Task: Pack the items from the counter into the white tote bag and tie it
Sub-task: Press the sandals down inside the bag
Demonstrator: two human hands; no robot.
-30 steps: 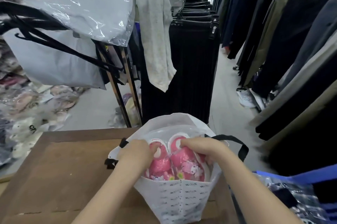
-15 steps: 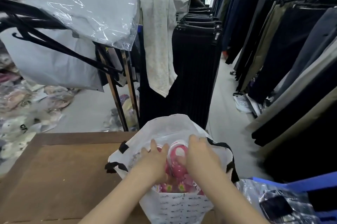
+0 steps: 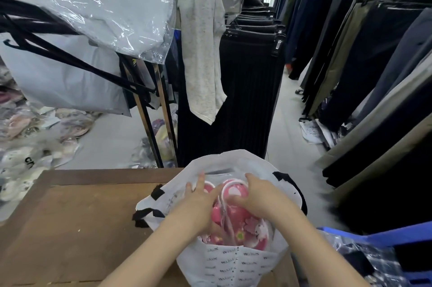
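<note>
Both our hands were down in the open top of the white tote bag (image 3: 233,263), close side by side. Our left hand (image 3: 198,207) lay on the pink shoes (image 3: 236,214) with its fingers spread and nearly straight, pressing down. Our right hand (image 3: 259,198) was bent over the round toe of one shoe, with its fingers curled over the far edge, holding it. The shoes sat inside the bag and had little flower shapes on them. The bag stood at the near right end of the brown surface (image 3: 81,228). Its black handles (image 3: 145,215) hung loose, one on each side. Just right of the bag was a blue plastic thing (image 3: 385,235), with a checked cloth (image 3: 374,263) in a clear pack next to it.

Past the surface was the gray floor (image 3: 285,137). A rack of black pleated clothes (image 3: 247,90) stood right behind the bag, and a gray towel (image 3: 201,53) hung over it. To the left, a clear plastic pack (image 3: 105,13) with gray cloth inside lay across another rack. Small packs (image 3: 23,146) lay on the floor at the far left. Long rows of dark trousers (image 3: 374,64) hung on the right.
</note>
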